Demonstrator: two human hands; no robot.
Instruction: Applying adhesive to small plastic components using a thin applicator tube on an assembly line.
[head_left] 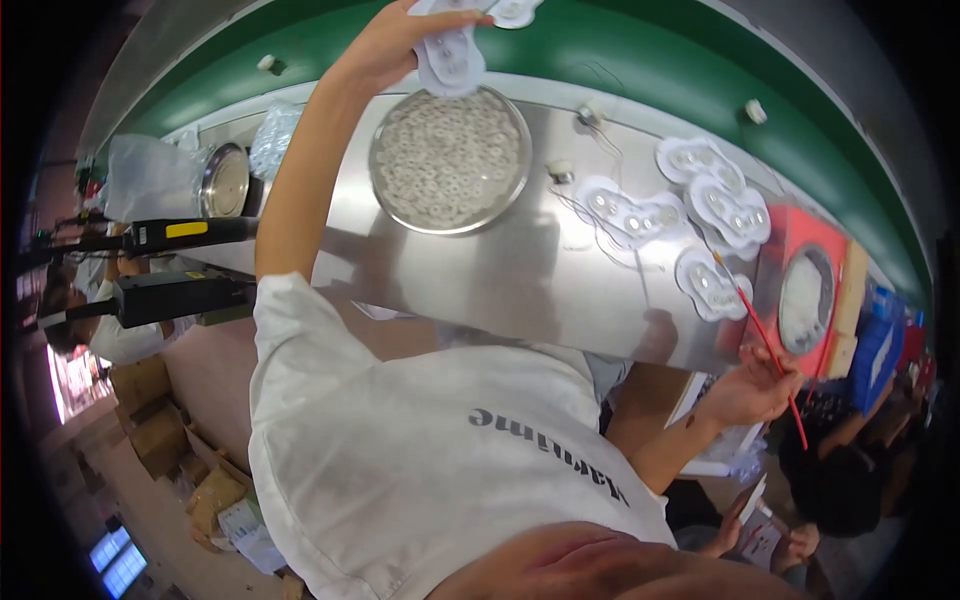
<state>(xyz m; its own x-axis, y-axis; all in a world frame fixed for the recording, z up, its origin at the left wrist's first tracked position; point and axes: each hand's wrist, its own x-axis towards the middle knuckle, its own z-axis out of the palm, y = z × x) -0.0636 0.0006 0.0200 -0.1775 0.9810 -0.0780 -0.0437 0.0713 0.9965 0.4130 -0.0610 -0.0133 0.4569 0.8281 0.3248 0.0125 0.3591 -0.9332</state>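
Stretched out to the far edge of the metal table, my left hand (385, 45) grips a white wavy-edged plate (450, 65) with small round discs on it. Just below that plate stands a round steel bowl (450, 160) full of small whitish ring-shaped pieces. My right hand (755, 390), at the right, pinches a thin red brush (770, 335), its tip pointing up and left over another white plate (712, 285). More such plates lie behind it, including a wide one (630, 212) and an overlapping pair (728, 210).
A red unit (770, 260) with a round pan of white material (805, 295) stands right of the plates. Thin wires (605, 245) trail over the table. A green strip (640, 50) runs along the back. Two black arm-like devices (185, 235) jut in from the left. People sit nearby.
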